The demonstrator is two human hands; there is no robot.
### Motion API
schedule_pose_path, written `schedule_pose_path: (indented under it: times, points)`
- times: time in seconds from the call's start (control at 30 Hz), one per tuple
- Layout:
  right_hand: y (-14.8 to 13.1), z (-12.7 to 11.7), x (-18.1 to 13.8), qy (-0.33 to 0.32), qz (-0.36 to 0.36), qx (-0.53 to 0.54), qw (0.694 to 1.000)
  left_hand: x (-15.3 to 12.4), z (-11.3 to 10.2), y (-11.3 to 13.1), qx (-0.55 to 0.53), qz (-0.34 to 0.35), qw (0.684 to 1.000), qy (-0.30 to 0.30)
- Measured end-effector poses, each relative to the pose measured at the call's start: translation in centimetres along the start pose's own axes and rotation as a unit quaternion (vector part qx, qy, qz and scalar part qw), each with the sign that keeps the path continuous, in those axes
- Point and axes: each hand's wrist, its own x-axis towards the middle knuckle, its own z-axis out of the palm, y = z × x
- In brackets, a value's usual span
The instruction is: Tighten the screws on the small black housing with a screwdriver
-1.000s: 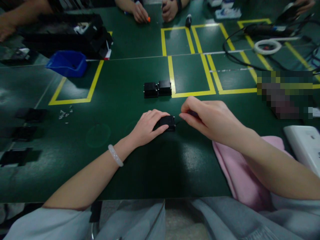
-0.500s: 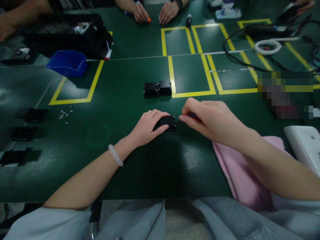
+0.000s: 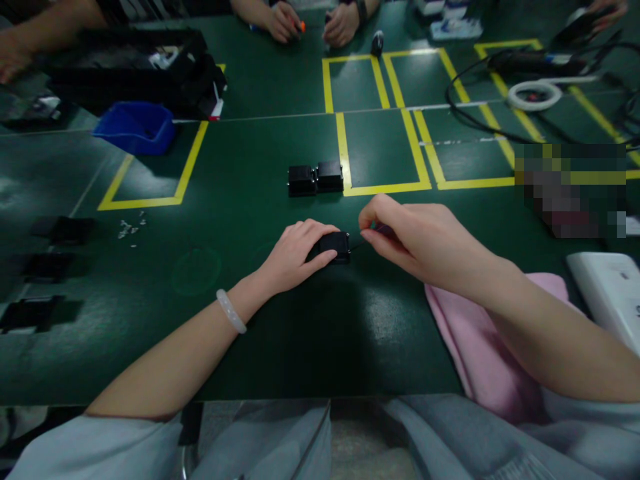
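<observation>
Cloth [image 3: 493,353], pink, lies beneath the right forearm, at four o'clock from the black block [image 3: 337,247] on the green table [image 3: 240,373]. And here's the left hand [image 3: 298,257] at nine, thumb and fingers clasped narrow about that block! Across at three, the right hand [image 3: 415,230] pinches a slim dark tool [image 3: 359,245], tip right by the block's edge; whether they touch, I cannot tell. Small silvery pieces [image 3: 131,229] scatter wide at nine. Beyond, towards twelve, two more black blocks [image 3: 329,175] sit side by side. Blue bin [image 3: 137,137] at ten; farthest, at twelve, a co-worker's hands [image 3: 341,25].
</observation>
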Motion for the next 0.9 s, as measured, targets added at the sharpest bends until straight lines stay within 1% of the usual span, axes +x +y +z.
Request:
schedule_pose_path:
  times: [0.1,0.23,0.4,0.6,0.7,0.8,0.9]
  points:
    - [-0.06,-0.10,0.01,0.003,-0.005,0.006,1.000,-0.01,0.00,0.03,0.001,0.000,1.000,-0.002]
    - [-0.05,-0.16,0.05,-0.011,0.007,-0.016,1.000,-0.03,-0.02,0.00,-0.003,-0.002,1.000,-0.003]
    - [0.02,0.04,-0.07,0.011,-0.008,0.003,1.000,-0.01,0.06,-0.10,0.004,0.006,1.000,0.001]
    - [-0.12,-0.11,0.02,-0.018,0.005,-0.024,1.000,-0.04,0.02,-0.02,0.000,0.007,1.000,0.002]
    - [-0.22,-0.15,0.08,-0.019,0.009,-0.014,1.000,-0.05,-0.03,0.00,-0.002,0.010,1.000,0.005]
    - [-0.30,-0.14,0.09,-0.014,-0.002,0.003,1.000,-0.07,-0.02,-0.06,-0.002,0.012,1.000,0.008]
    - [-0.38,-0.16,0.16,-0.023,0.009,-0.021,0.999,-0.07,0.02,-0.11,-0.003,0.010,1.000,0.007]
